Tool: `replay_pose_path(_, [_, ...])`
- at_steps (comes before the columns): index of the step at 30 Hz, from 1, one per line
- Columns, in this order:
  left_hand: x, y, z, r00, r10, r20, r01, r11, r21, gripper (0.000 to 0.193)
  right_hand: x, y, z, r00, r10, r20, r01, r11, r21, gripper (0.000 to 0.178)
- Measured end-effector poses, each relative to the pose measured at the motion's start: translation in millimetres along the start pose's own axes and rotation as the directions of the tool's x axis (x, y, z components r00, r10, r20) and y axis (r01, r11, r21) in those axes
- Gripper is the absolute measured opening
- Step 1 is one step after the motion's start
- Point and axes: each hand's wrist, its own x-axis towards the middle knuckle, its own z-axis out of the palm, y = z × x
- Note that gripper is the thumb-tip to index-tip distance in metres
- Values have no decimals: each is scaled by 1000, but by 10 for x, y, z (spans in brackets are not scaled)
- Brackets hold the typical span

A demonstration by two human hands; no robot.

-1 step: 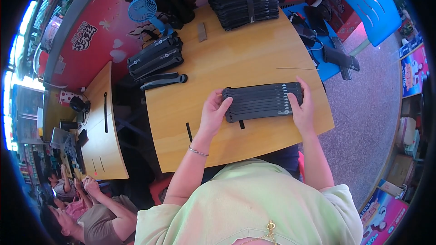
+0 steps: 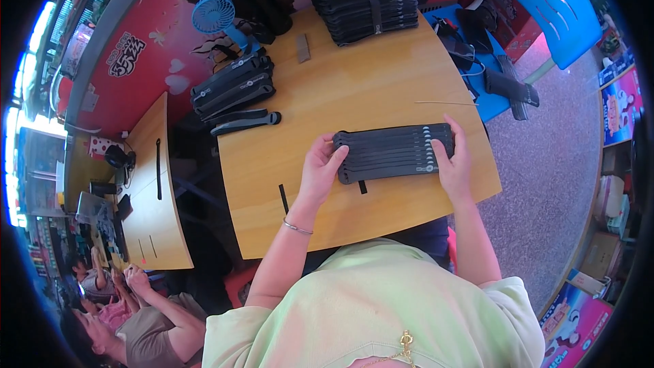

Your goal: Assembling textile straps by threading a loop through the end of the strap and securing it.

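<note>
- Spanning the gap between the hands, a bundle of flat black straps (image 2: 392, 153) lies over the wooden surface (image 2: 300, 150), at about 4 o'clock from its centre; whether it rests on the wood cannot be told.
- Left hand (image 2: 321, 165): at the bundle's 9 o'clock end, fingers gripping it, thumb uppermost.
- Right hand (image 2: 454, 167): at the 3 o'clock end, fingers likewise closed on the bundle.
- Tall stack of black straps (image 2: 371, 10): 12 o'clock from the bundle.
- Smaller black stack (image 2: 235, 86): 10 o'clock, near the blue fan (image 2: 213, 13).
- Narrow black strip (image 2: 283, 199): 8 o'clock.
</note>
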Motion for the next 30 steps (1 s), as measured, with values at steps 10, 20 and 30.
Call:
replay_pose_path(10, [34, -50, 29, 996, 82, -24, -81, 996, 41, 33, -10, -52, -31, 999, -39, 12, 39, 996, -86, 47])
replay_pose_path(20, [54, -93, 33, 981, 166, -98, -157, 983, 98, 29, -3, -70, -36, 1000, 9, 28, -11, 998, 63, 50])
replay_pose_path(30, [60, -40, -43, 949, 315, 8, -313, 939, 140, 23, -30, 81, -42, 999, 34, 35, -39, 986, 160, 28])
